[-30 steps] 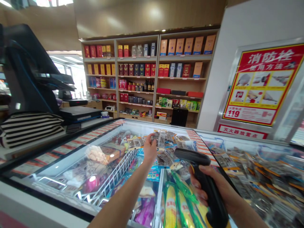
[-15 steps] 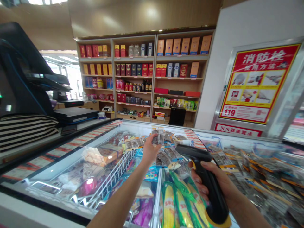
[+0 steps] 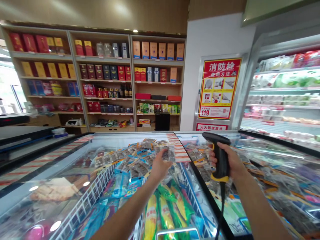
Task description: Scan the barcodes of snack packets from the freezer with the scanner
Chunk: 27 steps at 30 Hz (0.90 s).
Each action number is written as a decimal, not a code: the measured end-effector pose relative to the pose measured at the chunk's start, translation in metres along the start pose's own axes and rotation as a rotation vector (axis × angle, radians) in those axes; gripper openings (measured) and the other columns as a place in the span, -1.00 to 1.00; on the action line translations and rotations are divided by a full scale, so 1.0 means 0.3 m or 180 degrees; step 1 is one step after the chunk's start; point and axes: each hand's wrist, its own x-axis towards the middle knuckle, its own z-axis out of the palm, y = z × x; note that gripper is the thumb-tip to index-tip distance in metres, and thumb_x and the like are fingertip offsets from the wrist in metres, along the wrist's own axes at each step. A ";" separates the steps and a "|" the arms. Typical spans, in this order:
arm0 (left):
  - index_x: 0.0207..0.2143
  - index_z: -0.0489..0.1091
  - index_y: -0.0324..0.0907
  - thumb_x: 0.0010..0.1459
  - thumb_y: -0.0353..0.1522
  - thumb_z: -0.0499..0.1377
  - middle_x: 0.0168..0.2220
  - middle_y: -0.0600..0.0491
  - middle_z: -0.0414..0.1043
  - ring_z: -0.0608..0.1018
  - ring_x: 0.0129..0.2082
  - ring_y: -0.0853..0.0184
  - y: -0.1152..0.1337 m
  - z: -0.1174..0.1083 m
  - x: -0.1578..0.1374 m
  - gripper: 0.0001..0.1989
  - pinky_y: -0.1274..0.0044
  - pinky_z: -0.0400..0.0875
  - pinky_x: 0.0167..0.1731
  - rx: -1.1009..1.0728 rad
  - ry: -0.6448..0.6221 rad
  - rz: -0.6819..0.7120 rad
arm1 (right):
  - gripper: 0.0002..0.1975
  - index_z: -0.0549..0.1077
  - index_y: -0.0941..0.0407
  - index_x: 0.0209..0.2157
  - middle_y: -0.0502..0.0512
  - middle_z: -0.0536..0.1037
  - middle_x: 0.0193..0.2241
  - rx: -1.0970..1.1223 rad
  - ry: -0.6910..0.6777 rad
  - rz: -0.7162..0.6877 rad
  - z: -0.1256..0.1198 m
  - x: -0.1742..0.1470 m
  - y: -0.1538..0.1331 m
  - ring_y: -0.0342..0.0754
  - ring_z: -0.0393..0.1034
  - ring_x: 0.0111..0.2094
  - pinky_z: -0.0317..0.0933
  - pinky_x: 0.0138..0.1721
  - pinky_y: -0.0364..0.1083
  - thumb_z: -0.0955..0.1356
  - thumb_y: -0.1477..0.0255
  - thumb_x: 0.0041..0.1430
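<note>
My left hand (image 3: pixel 160 165) is closed on a small clear packet (image 3: pixel 170 153) with dark contents, above the chest freezer. Wrapped round the handle of a black and yellow barcode scanner (image 3: pixel 220 160) is my right hand (image 3: pixel 233 160); the scanner's head points to the left and its cable hangs down. More packets (image 3: pixel 136 166) of the same look lie on the goods under my left hand. Bagged corn cobs (image 3: pixel 166 210) in green and yellow wrappers fill a white wire basket (image 3: pixel 188 186) nearer to me.
A black freezer frame (image 3: pixel 200 181) divides the two freezers. Many packets (image 3: pixel 270 186) lie in the right one. Boxed goods stand on wooden shelves (image 3: pixel 107 81) behind. A red notice (image 3: pixel 220 88) hangs on the wall, with a lit fridge (image 3: pixel 287 100) at the right.
The view has swung to the right, bringing the lit fridge in. The scanner is now more upright and over the right freezer. My left hand still holds a packet.
</note>
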 end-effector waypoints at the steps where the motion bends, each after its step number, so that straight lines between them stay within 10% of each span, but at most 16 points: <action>1: -0.07 0.22 -0.22 -0.23 -0.52 0.13 -0.20 0.02 0.35 0.42 -0.35 0.40 0.012 0.058 0.002 -0.45 0.54 0.31 -0.29 -0.0012 -0.0077 0.0019 | -0.79 0.32 0.15 -0.37 -0.04 0.25 -0.66 0.0011 0.0044 -0.0060 -0.031 -0.008 -0.019 -0.23 0.13 -0.70 0.09 -0.72 -0.22 0.25 0.33 -0.05; 10: -0.04 0.19 -0.22 -0.22 -0.52 0.10 0.04 -0.04 0.10 0.21 0.01 0.28 0.037 0.498 -0.034 -0.43 0.51 0.08 0.02 0.0578 -0.0695 0.0121 | -0.78 0.36 0.14 -0.39 -0.01 0.20 -0.64 0.0261 0.0427 -0.0314 -0.195 -0.032 -0.062 -0.24 0.09 -0.69 0.09 -0.72 -0.22 0.23 0.32 -0.08; 15: -0.01 0.16 -0.17 -0.09 -0.42 0.06 0.11 -0.03 -0.02 0.08 0.11 0.29 0.007 0.273 0.029 -0.50 0.53 0.01 0.06 0.1645 -0.0180 0.0435 | -0.77 0.37 0.14 -0.39 0.00 0.19 -0.63 0.0342 0.0156 -0.0052 -0.183 -0.023 -0.030 -0.24 0.07 -0.69 0.08 -0.73 -0.21 0.23 0.31 -0.08; 20: -0.10 0.21 -0.23 -0.03 -0.21 0.00 -0.08 -0.17 0.24 0.24 -0.03 0.08 -0.071 -0.077 0.071 -0.56 0.25 0.08 -0.09 0.3517 0.0647 -0.0544 | -0.76 0.35 0.14 -0.35 -0.01 0.21 -0.63 0.0267 -0.0415 0.0408 -0.093 -0.032 0.031 -0.25 0.09 -0.70 0.08 -0.72 -0.22 0.23 0.30 -0.04; 27: -0.10 0.23 -0.08 -0.05 -0.12 0.03 -0.19 -0.04 0.37 0.23 -0.02 0.11 -0.128 -0.109 0.038 -0.56 0.12 -0.15 -0.03 0.3925 0.0120 -0.0182 | -0.74 0.33 0.18 -0.37 -0.03 0.26 -0.67 -0.0192 -0.0803 0.1078 -0.024 -0.024 0.141 -0.24 0.14 -0.73 0.10 -0.75 -0.23 0.22 0.27 0.01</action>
